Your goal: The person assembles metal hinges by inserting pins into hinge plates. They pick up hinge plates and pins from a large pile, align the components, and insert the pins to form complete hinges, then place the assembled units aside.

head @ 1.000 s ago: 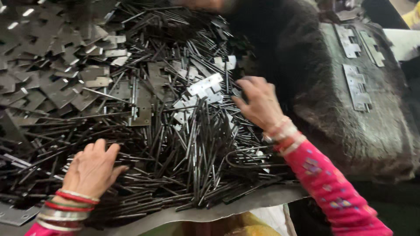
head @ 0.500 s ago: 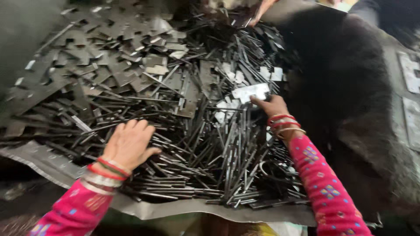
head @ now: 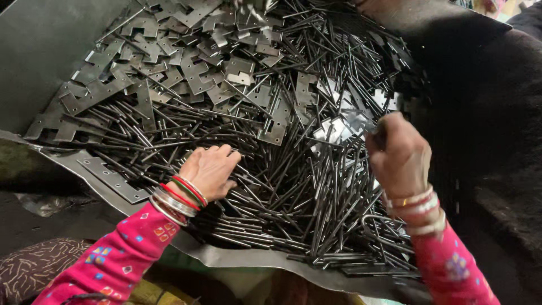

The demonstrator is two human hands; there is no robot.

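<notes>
The left hand (head: 212,169) is laid palm down on the heap of dark pins (head: 293,192), fingers curled into the rods; whether any pin is pinched in its grip cannot be told. 1 second ago it was at the near edge of the heap; it is now moved up and inward, deeper among the pins. The right hand (head: 398,155) is raised above the pile and closed, its grip shut on a bright hinge plate (head: 354,121), part of which is seen jutting from the fist. Half a second ago that hand was pressed flat on the shiny plates; now 1 is lifted clear of them. So a plate is judged to be picked and a pin is being sought for it.

More bright plates (head: 333,133) are left just beside the held one. Dull grey plates (head: 186,68) are heaped at the far side, well apart from both hands. All is carried on a grey sheet (head: 226,257).
</notes>
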